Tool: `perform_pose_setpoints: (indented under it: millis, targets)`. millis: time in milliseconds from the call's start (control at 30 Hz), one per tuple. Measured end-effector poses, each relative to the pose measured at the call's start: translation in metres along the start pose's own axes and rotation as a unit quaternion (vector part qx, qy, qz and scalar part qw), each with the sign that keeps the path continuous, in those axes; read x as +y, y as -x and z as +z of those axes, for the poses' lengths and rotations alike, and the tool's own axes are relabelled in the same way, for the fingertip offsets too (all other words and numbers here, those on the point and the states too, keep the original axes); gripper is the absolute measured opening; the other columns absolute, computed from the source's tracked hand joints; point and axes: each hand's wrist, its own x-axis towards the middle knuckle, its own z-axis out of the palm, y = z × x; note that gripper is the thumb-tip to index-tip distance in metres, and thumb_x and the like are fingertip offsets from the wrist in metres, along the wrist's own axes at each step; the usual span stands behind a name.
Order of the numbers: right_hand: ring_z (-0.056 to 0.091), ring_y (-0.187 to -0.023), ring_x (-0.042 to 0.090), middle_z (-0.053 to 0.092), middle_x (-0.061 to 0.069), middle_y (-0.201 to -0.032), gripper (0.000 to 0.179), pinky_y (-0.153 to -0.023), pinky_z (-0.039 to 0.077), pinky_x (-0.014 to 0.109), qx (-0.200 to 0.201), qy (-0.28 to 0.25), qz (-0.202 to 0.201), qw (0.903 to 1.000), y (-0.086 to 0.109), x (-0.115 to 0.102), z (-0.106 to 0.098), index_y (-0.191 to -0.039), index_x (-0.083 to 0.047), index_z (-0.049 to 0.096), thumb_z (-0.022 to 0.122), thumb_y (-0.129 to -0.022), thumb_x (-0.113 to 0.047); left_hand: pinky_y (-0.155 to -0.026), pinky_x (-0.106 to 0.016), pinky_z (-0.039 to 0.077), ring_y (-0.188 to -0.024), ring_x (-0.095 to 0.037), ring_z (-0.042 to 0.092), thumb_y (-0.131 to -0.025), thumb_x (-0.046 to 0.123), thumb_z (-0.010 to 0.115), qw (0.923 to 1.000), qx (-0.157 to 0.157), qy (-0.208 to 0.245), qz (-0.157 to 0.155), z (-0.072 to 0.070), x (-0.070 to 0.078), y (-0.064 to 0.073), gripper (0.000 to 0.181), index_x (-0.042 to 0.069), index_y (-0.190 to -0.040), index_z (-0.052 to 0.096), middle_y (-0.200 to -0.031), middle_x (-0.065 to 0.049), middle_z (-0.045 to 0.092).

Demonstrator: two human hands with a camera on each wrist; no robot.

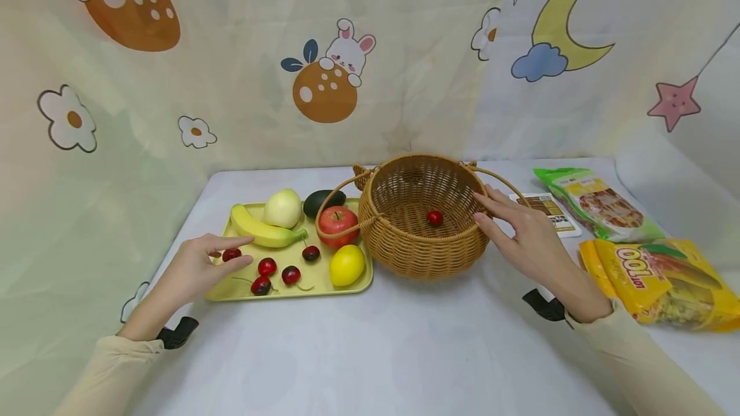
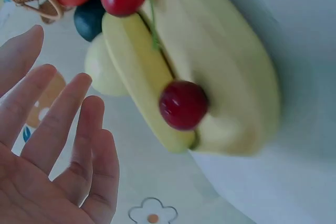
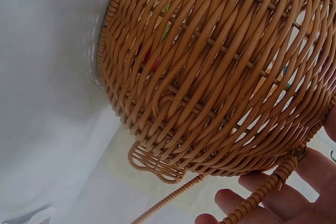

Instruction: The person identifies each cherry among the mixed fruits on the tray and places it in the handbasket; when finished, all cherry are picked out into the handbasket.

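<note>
My left hand, fingers extended, hovers at the left side of a yellow tray. Between its thumb and fingers in the head view appears a cherry, which the left wrist view shows apart from the fingers. The tray also bears several stemmed cherries, a banana, an apple and a lemon. My right hand touches the right rim of a wicker basket with fairly straight fingers, beside its handle. One cherry lies inside the basket.
A round pale fruit and a dark green avocado-like fruit sit at the tray's back. The basket's left handle hangs over the apple. At right lie a white packet, a green bag and a yellow bag.
</note>
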Motion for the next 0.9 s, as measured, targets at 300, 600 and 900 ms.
perform_pose_setpoints:
  millis: [300,600,900]
  targets:
    - [0.045,-0.049,0.012,0.054,0.021,-0.150,0.046,-0.050,0.033,0.027,0.001,-0.002,-0.002,1.0000,0.001,0.000,0.000,-0.144,-0.010,0.060,0.061,-0.104,-0.032,-0.063,-0.025,0.045,-0.094,-0.030,0.060,-0.087,0.029,0.083,0.9997,-0.007,-0.016,-0.019,0.000,-0.020,-0.004,0.043,0.017,-0.127,0.075,-0.115,-0.016,0.076]
    - [0.050,-0.051,0.018,0.054,0.021,-0.150,0.046,-0.050,0.029,0.027,0.004,-0.002,-0.005,1.0000,0.000,0.000,-0.001,-0.145,-0.009,0.059,0.061,-0.104,-0.031,-0.046,-0.025,0.026,-0.057,-0.013,0.030,-0.088,0.031,0.082,0.9984,-0.029,-0.024,-0.043,-0.002,-0.028,-0.011,0.046,0.017,-0.130,0.073,-0.098,-0.013,0.066]
    - [0.065,-0.068,0.038,0.054,0.022,-0.150,0.046,-0.054,0.037,0.029,0.003,-0.003,-0.008,1.0000,-0.001,0.000,0.000,-0.145,-0.009,0.059,0.061,-0.104,-0.031,-0.044,-0.024,0.024,-0.047,-0.010,0.025,-0.088,0.026,0.081,0.9965,-0.041,-0.035,-0.063,0.000,-0.041,-0.011,0.045,0.014,-0.131,0.072,-0.066,0.001,0.043]
